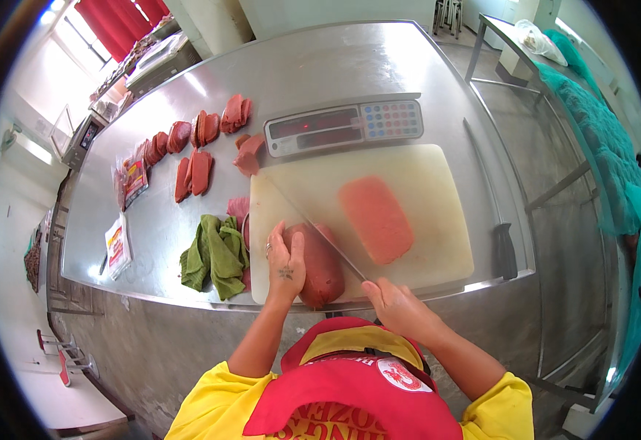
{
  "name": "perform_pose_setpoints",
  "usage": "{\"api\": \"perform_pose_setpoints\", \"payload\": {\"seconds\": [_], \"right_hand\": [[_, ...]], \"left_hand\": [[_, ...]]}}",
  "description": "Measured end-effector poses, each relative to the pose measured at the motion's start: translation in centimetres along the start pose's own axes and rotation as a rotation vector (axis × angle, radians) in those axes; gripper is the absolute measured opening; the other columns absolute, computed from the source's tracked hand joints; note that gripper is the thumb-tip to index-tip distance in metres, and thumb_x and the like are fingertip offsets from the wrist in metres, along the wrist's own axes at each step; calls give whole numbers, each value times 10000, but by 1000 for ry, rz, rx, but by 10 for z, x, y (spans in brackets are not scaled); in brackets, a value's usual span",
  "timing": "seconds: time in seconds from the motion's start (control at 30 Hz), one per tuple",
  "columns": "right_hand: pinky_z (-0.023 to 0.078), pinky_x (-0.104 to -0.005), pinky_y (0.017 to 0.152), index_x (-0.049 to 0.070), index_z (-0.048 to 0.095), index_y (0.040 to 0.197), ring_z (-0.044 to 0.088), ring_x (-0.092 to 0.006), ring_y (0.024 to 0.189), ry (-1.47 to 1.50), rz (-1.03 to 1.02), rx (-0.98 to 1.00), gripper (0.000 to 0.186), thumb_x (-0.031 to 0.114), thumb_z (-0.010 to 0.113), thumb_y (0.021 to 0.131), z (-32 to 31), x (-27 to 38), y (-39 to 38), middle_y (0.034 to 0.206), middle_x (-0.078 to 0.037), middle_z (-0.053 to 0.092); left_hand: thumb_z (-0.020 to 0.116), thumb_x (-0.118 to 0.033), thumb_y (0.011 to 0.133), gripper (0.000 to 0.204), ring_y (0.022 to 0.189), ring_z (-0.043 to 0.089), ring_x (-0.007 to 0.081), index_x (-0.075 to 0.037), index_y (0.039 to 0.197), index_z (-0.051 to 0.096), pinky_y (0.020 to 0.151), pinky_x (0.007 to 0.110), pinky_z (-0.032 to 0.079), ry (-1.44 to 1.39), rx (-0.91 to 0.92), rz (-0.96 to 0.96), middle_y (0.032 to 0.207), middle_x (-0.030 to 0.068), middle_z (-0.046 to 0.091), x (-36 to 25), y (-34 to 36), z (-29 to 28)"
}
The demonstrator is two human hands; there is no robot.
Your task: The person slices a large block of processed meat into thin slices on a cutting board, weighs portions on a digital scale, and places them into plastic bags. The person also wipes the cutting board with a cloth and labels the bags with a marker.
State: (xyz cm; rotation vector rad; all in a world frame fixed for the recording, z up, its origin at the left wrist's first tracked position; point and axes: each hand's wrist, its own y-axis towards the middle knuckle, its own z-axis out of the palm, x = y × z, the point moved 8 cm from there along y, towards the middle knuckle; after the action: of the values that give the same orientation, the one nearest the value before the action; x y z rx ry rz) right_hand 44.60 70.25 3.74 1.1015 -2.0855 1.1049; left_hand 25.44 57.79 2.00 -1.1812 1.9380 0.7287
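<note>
My left hand (285, 265) rests on the left side of a reddish-brown meat log (319, 275) lying on a cream cutting board (438, 198), holding it. My right hand (386, 301) grips a long thin knife (335, 253), whose blade runs diagonally up-left across the log's upper end. A flat pink slice (375, 218) lies on the board to the right. A folded green cloth (214, 253) sits just left of the board, with some pink meat partly hidden beside it.
The steel table (350, 59) also holds a scale (342, 128), stacked meat slices (201, 170), packets (117, 246) and another long blade with black handle (505, 249) at the right. A rack with teal netting (588, 132) stands right; a red-framed seat is lower left.
</note>
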Motion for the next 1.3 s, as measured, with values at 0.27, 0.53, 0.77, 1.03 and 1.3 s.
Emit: {"api": "perform_pose_setpoints", "payload": {"seconds": [0.27, 0.53, 0.77, 1.03, 1.3], "right_hand": [[470, -569, 614, 4, 459, 916, 586, -504, 668, -168, 98, 22, 404, 401, 419, 975, -16, -1, -78, 730, -294, 611], [480, -555, 610, 6, 452, 923, 590, -497, 665, -200, 234, 132, 392, 395, 442, 966, -30, -10, -125, 713, -286, 608], [482, -559, 582, -7, 459, 906, 591, -503, 642, -181, 137, 117, 398, 387, 452, 963, -16, -8, -82, 674, -298, 599], [463, -578, 622, -43, 479, 897, 572, -534, 693, -104, 26, 73, 447, 387, 396, 986, 19, -4, 4, 698, -330, 589], [452, -584, 658, -11, 492, 970, 562, -539, 737, 29, -65, 54, 419, 395, 391, 985, 10, -8, 13, 749, -327, 601]], "left_hand": [[433, -312, 987, 459, 1193, 423, 375, 60, 1255, 415, 1020, 437, 321, 46, -12, -68, 1254, 257, 448, -1, -9, -1], [440, -239, 985, 388, 1132, 443, 356, 59, 1232, 411, 998, 426, 338, 69, -28, -5, 1191, 233, 450, 2, -8, 1], [438, -193, 973, 363, 1147, 425, 358, 65, 1227, 411, 1017, 428, 318, 94, -18, 47, 1203, 237, 440, -6, -8, -3], [446, -246, 970, 429, 1180, 407, 359, 85, 1238, 400, 1035, 426, 298, 49, -14, 52, 1232, 246, 431, -4, -9, 2], [439, -308, 979, 498, 1188, 415, 354, 79, 1286, 375, 1043, 418, 298, -201, -52, -20, 1261, 244, 420, 19, -8, 1]]}}
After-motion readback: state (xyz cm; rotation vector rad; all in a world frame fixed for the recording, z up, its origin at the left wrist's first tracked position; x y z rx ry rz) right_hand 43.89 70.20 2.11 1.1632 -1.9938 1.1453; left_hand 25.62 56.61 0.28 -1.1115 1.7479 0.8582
